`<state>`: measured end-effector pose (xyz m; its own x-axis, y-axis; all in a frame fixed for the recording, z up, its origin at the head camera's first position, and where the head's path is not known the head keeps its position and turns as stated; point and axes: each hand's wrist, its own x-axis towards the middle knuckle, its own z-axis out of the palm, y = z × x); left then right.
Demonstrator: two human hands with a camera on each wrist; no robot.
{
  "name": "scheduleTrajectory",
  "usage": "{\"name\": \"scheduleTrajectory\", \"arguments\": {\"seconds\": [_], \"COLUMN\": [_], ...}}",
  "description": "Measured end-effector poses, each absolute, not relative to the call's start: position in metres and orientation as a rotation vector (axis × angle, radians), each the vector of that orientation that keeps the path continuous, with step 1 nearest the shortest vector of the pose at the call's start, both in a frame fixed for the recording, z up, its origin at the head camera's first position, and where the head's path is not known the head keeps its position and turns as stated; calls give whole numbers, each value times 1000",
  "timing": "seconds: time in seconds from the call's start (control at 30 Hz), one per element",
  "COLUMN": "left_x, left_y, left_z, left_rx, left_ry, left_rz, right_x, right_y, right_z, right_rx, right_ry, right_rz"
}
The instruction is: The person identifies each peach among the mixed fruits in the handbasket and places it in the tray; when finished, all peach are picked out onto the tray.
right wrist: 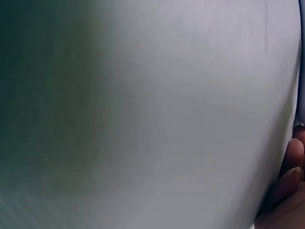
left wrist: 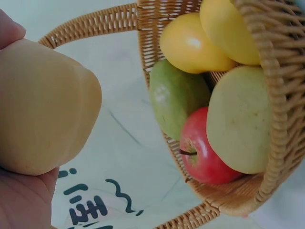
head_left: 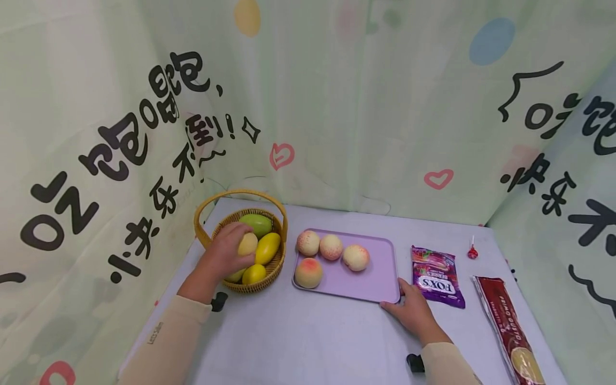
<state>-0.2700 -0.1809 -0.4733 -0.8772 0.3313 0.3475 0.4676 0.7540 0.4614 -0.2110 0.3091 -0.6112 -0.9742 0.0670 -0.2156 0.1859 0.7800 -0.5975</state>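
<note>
My left hand (head_left: pixel 225 254) grips a pale yellow peach (left wrist: pixel 50 107) over the wicker basket (head_left: pixel 284 235). Inside the basket are a green mango (head_left: pixel 256 224), a yellow mango (head_left: pixel 267 248), a lemon (head_left: pixel 254 274), a red apple (left wrist: pixel 209 148) and a large pale green fruit (left wrist: pixel 240 119). At the near right corner of the purple tray (head_left: pixel 380 278), my right hand (head_left: pixel 416 313) holds the rim between thumb and fingers. Several peaches (head_left: pixel 308 272) with reddish patches lie on the tray's left and middle. Fingertips (right wrist: pixel 294 152) show at the right wrist view's edge.
Right of the tray lies a purple candy bag (head_left: pixel 438 277), with a red lollipop (head_left: pixel 473 252) beyond it. A long dark red packet (head_left: pixel 509 329) lies near the table's right edge. A printed curtain (head_left: pixel 337 133) surrounds the white table (head_left: pixel 308 342); the basket's handle arches up high.
</note>
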Motion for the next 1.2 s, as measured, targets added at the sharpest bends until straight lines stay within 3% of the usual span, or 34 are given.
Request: {"name": "scheduleTrajectory", "arguments": {"seconds": [1.2], "left_x": [-255], "left_y": [-129], "left_z": [-469], "left_rx": [-708], "left_ry": [-2617], "left_rz": [-1066], "right_x": [-209], "right_y": [308], "right_z": [-608], "right_rx": [205], "right_ry": [2788], "right_rz": [-959]}}
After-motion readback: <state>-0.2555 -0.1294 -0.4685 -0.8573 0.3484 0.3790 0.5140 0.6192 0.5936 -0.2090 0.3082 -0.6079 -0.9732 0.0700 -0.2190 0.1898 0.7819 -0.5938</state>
